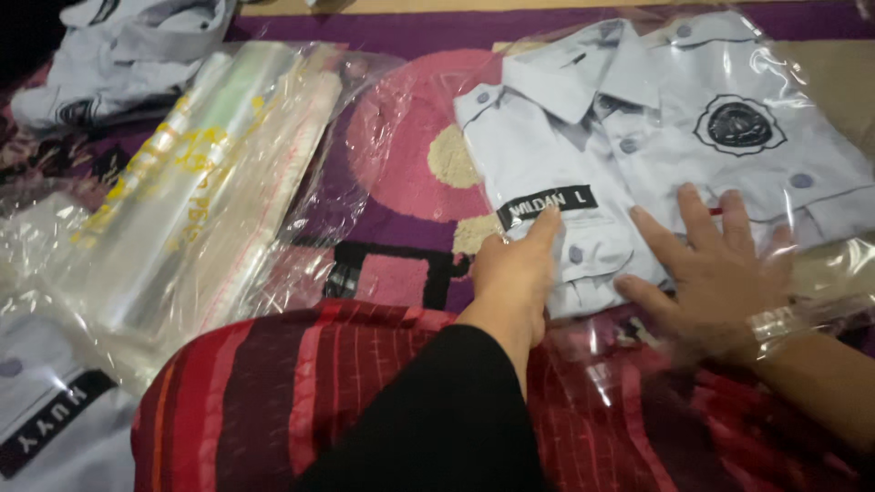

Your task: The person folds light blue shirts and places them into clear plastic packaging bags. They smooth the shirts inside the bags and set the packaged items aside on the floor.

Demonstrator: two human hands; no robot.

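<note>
Two hands on one folded grey shirt (638, 137) in clear plastic bag (820, 264), laid on patterned carpet (401, 210): left hand (512, 273) fingers together at name patch; right hand (715, 264) flat, fingers spread wide, nothing gripped.

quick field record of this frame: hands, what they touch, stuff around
left hand: fingers on the lower left edge of the folded pale grey shirt in a clear plastic bag
right hand: flat, fingers spread on the same bag
shirt: collar up, round dark badge on the pocket, black name strip
surface: purple and pink patterned mat
left of the shirt: stack of empty clear plastic bags
far left: another grey shirt
</note>
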